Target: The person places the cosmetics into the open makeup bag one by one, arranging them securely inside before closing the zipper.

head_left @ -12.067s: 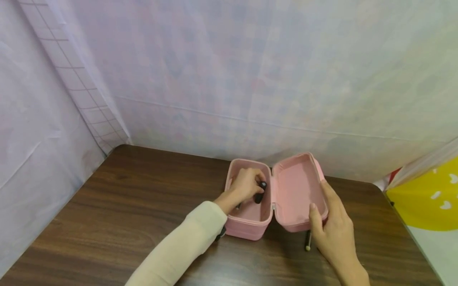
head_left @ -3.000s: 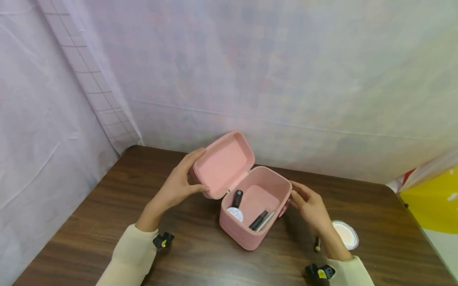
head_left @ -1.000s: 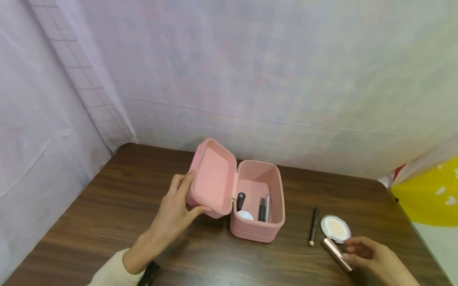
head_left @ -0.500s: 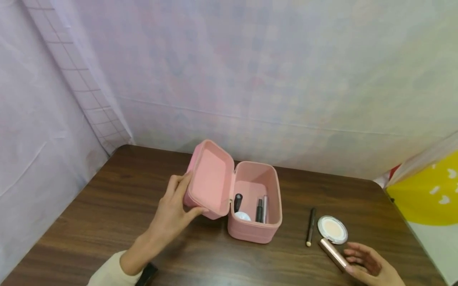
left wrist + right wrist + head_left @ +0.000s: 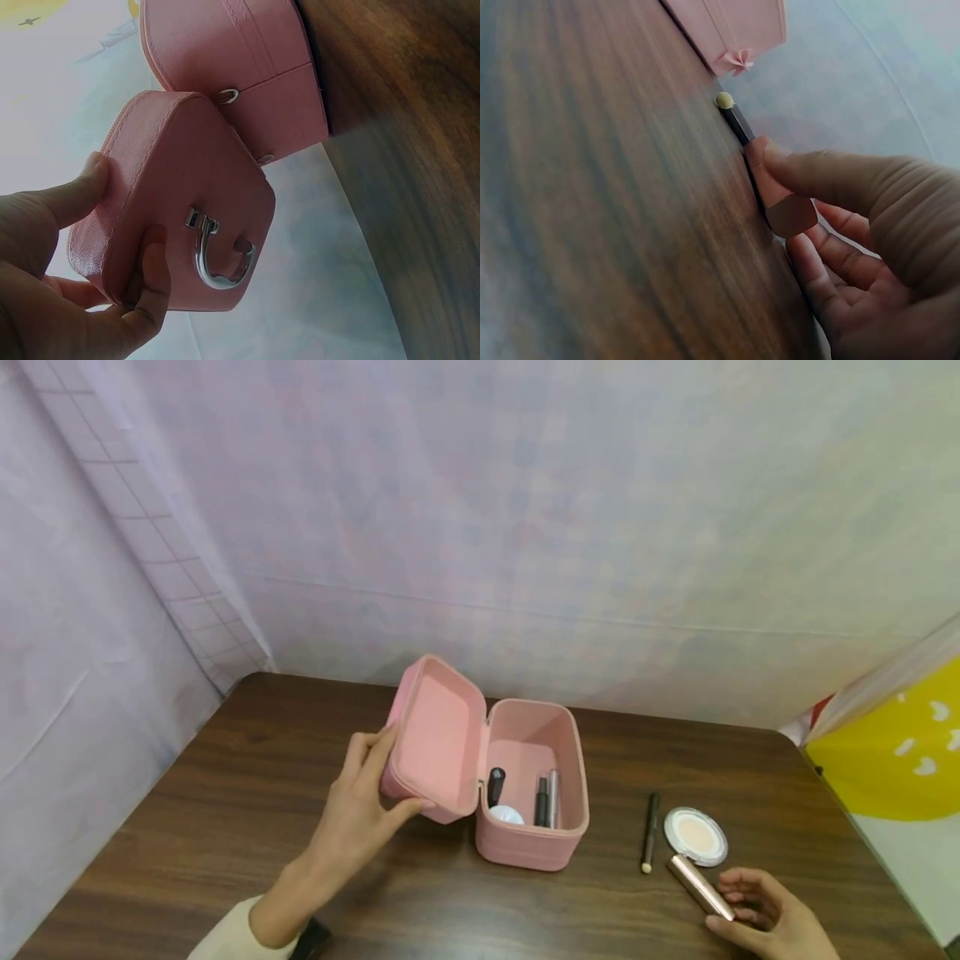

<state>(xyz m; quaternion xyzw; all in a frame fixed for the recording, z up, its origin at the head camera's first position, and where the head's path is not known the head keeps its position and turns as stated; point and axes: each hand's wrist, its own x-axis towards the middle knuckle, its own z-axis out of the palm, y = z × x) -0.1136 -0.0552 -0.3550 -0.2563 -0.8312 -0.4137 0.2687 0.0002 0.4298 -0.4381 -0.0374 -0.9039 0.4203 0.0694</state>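
Saw the wood-grain worktop (image 5: 442, 906) cropped below, and on it the opened pink vanity case (image 5: 528, 853). Held the lid (image 5: 441, 735) in the left grip (image 5: 345, 827). Just beside the round compact (image 5: 696, 837), pinched the rose-gold tube (image 5: 700, 887) in the right grip (image 5: 776, 918); could not tell whether lifted clear. Found the round white item (image 5: 506, 815) half hidden in the case's near left corner.

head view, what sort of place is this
Probably a makeshift indoor workspace or filming corner: a wood-grain table stands against pale hanging sheeting, with an open pink case on it.
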